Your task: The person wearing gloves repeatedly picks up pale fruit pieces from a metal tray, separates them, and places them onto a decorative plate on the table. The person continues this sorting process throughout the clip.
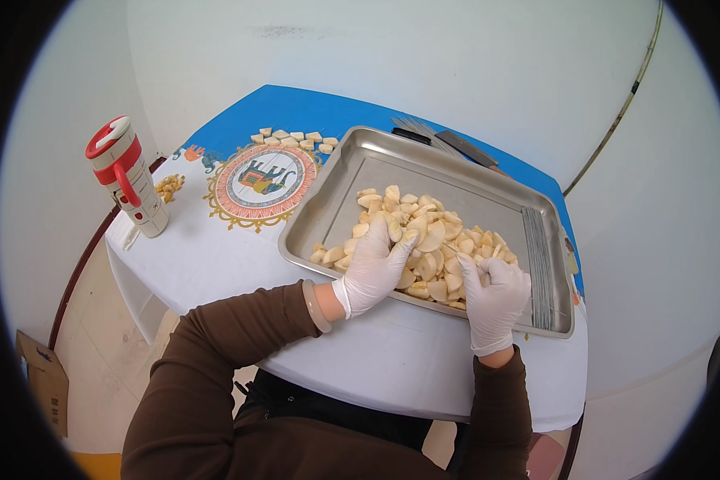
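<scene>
A steel tray (456, 171) sits tilted across the table before me, holding a heap of pale, peeled vegetable slices (432, 237). Into the heap's left side reaches my left hand (372, 264) in a white glove, thumb and fingers curled close together among slices; whether it grips one is hard to tell. My right hand (498, 294), gloved too, is closed over the tray's near edge at the heap's right end. A thin metal skewer (549, 311) sticks out to the right from this fist. Beside it, a bundle of metal skewers (538, 270) lies along the tray's right side.
Behind the tray lie a cleaver (468, 149), more skewers (423, 127) and a black object (411, 135). Rows of pale pieces (291, 141) rest at the back left. A red-and-white lidded cup (129, 180) stands left, near yellowish scraps (169, 187). A cardboard box (45, 384) is on the floor.
</scene>
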`<state>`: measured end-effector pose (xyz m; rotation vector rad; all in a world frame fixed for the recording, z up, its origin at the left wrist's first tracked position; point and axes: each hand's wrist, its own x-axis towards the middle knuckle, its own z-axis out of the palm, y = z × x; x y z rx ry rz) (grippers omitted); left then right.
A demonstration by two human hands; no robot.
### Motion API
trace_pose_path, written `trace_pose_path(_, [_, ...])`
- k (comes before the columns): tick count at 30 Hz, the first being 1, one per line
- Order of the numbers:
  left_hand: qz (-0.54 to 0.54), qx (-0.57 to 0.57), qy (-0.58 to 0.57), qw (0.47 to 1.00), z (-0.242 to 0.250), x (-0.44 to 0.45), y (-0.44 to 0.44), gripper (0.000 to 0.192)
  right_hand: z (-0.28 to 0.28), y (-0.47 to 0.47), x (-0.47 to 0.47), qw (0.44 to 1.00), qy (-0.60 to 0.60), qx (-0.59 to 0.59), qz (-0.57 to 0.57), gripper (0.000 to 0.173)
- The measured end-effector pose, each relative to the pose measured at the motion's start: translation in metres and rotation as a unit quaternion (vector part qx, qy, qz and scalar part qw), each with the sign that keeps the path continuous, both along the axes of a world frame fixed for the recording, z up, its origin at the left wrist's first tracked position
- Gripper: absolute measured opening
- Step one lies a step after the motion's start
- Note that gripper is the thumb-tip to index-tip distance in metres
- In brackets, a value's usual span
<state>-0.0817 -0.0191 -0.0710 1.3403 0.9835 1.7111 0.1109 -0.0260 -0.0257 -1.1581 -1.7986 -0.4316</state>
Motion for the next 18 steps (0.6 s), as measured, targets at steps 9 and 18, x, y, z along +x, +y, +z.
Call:
trace_pose_path(9, [0.014, -0.017, 0.049, 0.999, 0.006, -0.001, -0.004, 0.025, -0.002, 0.001, 0.002, 1.0, -0.002, -0.007, -0.001, 0.042])
trace_pose_path(18, [0.018, -0.026, 0.069, 0.997, 0.009, 0.0, -0.004, 0.029, -0.001, -0.001, -0.001, 1.0, -0.003, -0.004, -0.002, 0.041])
